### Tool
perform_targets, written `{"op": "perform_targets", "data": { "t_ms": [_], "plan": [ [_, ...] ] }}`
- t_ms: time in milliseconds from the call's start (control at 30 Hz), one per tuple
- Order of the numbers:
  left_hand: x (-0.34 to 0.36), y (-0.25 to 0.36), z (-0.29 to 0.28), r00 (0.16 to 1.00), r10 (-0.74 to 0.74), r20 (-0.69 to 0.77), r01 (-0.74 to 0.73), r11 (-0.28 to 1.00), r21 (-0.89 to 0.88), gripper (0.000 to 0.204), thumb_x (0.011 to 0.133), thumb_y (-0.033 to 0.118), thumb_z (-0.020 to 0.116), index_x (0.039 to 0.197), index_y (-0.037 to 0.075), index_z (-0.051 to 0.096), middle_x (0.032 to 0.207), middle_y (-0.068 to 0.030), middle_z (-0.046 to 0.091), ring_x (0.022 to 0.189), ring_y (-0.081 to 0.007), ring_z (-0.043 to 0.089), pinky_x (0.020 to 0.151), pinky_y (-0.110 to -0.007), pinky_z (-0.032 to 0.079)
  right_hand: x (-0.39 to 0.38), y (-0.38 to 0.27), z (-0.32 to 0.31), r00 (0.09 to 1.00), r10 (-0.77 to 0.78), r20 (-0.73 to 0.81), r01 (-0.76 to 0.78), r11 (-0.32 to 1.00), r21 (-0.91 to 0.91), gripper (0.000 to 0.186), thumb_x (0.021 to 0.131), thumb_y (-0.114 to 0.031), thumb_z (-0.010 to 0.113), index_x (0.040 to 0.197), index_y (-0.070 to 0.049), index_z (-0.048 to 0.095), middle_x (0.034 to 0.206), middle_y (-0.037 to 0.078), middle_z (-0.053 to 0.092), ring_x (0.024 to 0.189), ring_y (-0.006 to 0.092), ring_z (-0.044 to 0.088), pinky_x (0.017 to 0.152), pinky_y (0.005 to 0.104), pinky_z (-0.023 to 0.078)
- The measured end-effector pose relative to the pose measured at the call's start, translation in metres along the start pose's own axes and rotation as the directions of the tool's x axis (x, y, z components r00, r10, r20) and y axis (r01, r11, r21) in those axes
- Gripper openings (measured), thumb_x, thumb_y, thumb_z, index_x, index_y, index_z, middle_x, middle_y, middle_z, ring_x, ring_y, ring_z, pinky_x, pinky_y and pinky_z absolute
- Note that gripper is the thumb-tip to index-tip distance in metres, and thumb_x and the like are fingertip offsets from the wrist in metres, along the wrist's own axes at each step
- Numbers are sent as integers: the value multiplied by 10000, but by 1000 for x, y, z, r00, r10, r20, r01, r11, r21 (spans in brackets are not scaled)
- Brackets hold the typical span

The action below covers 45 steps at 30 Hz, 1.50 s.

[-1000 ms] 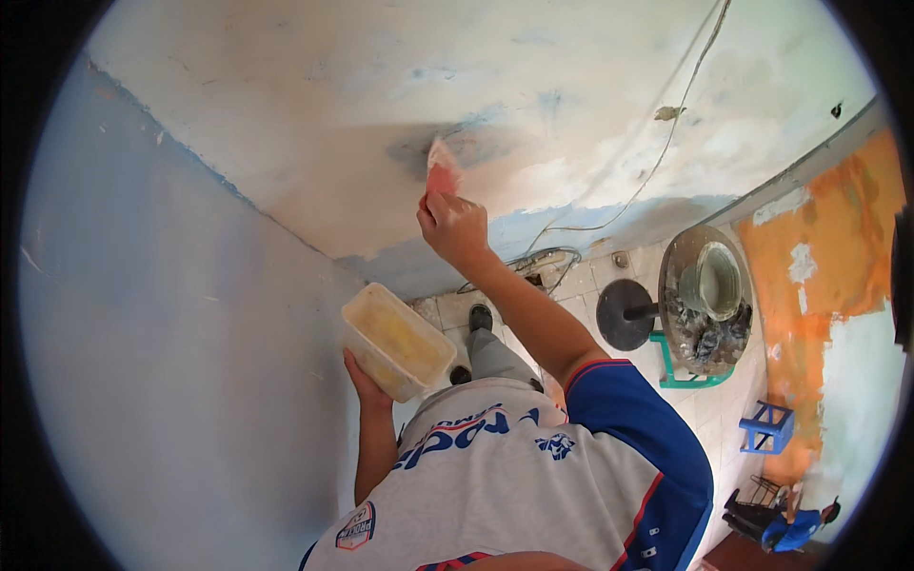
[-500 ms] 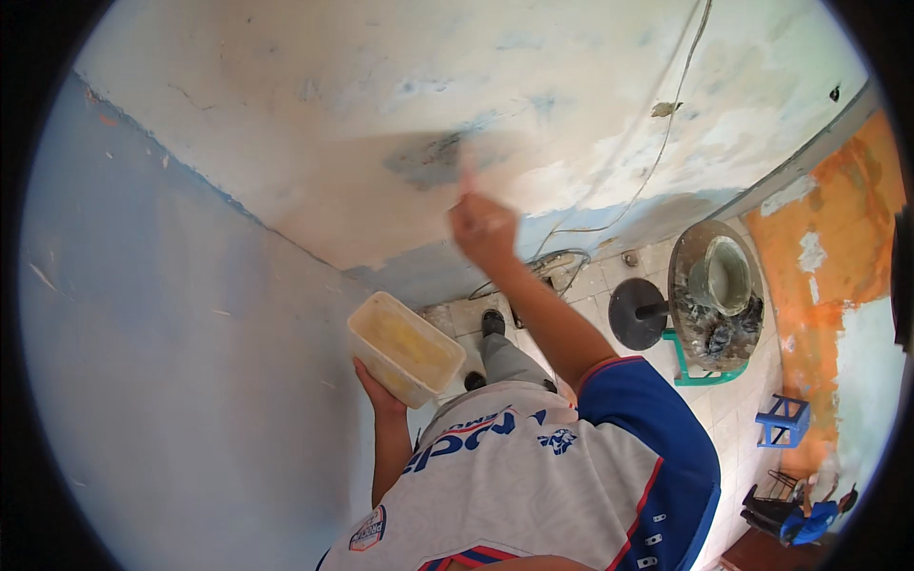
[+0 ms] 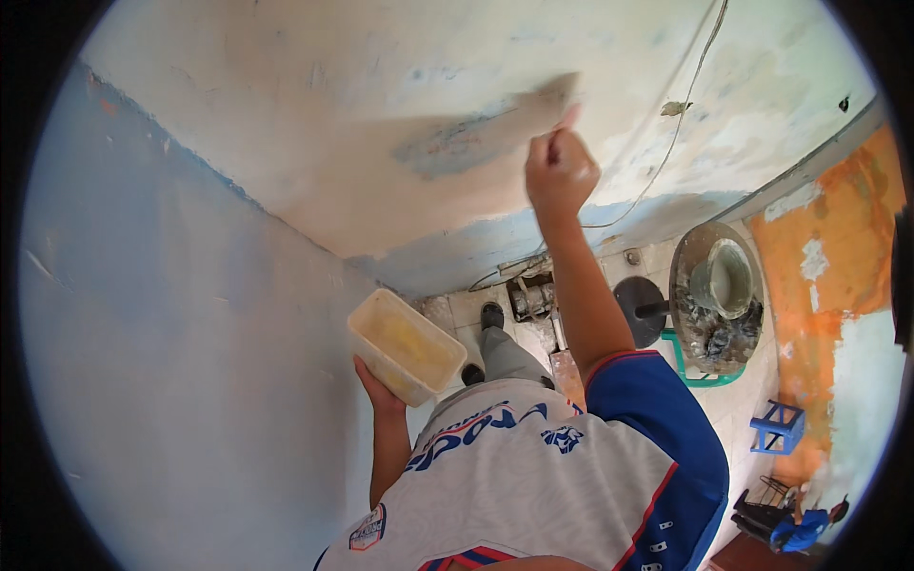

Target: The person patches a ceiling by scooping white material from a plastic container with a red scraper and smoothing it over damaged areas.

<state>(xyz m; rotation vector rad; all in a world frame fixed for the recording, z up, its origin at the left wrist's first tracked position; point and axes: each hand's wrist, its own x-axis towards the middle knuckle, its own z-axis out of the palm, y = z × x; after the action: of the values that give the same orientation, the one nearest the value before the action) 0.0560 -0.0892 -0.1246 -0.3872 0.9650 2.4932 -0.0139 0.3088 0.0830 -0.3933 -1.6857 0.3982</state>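
My left hand is closed on the side of a rectangular, cloudy-white plastic tub, tilted so its inside shows a pale yellowish bottom. My right arm reaches up toward the cream, patchy wall. At its end my right hand is curled into a grip, and a slim pinkish-red thing sticks out of it toward the wall. Blur hides what kind of thing that is and whether it touches. A dark blue-grey patch marks the wall left of this hand, with a shadow stretching between.
A pale blue wall rises close on my left. Thin cable hangs down the wall at the right. On the tiled floor stand a dirty round table bearing a bucket, and a blue stool. Another person is at the far lower right.
My right hand has swung up and to the right along the wall, away from the dark patch. My left hand and the tub have stayed in place.
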Motion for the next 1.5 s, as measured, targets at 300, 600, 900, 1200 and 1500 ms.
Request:
{"op": "perform_targets", "data": {
  "t_ms": [300, 600, 900, 1200, 1500],
  "plan": [
    [5, -9, 8, 998, -45, 37, 46, 999, -13, 769, 1047, 668, 365, 1581, 115, 396, 1555, -103, 500, 1391, -308, 510, 1144, -462, 444, -75, -30, 19, 952, -185, 242, 122, 960, 251, 225, 770, -44, 727, 643, -94, 549, 588, 95, 566, 501, 280, 581, 477, 395, 469],
    [6, -10, 3, 993, -52, 109, 56, 998, -35, 763, 1048, 670, 348, 1581, 126, 392, 1557, -99, 497, 1387, -315, 514, 1148, -467, 443, -53, 8, 47, 902, -409, 139, 378, 904, 201, 233, 765, -87, 766, 677, -129, 555, 611, 75, 555, 522, 289, 576, 477, 406, 476],
    [-2, -5, -15, 995, -39, 89, 42, 999, -26, 750, 1046, 667, 352, 1585, 147, 390, 1562, -91, 491, 1390, -311, 517, 1142, -474, 452, 8, 38, 10, 991, -134, -27, 134, 991, -15, 235, 790, -3, 703, 656, -104, 539, 582, 78, 498, 482, 254, 512, 450, 385, 419],
    [1, 7, -21, 995, -1, 99, 6, 999, -50, 758, 1038, 671, 377, 1589, 150, 383, 1564, -89, 488, 1394, -315, 511, 1141, -483, 452, -15, 14, -6, 967, -238, 87, 235, 971, 48, 212, 785, -26, 717, 661, -68, 550, 578, 92, 550, 481, 264, 543, 458, 387, 445],
    [-3, 1, -17, 993, -69, 98, 76, 994, -76, 756, 1041, 680, 366, 1583, 153, 391, 1556, -86, 495, 1386, -309, 519, 1136, -482, 457, -69, -44, 29, 829, -399, 392, 275, 901, 336, 115, 769, -65, 740, 706, -75, 645, 654, 104, 621, 559, 264, 622, 519, 364, 510]
  ]
}}
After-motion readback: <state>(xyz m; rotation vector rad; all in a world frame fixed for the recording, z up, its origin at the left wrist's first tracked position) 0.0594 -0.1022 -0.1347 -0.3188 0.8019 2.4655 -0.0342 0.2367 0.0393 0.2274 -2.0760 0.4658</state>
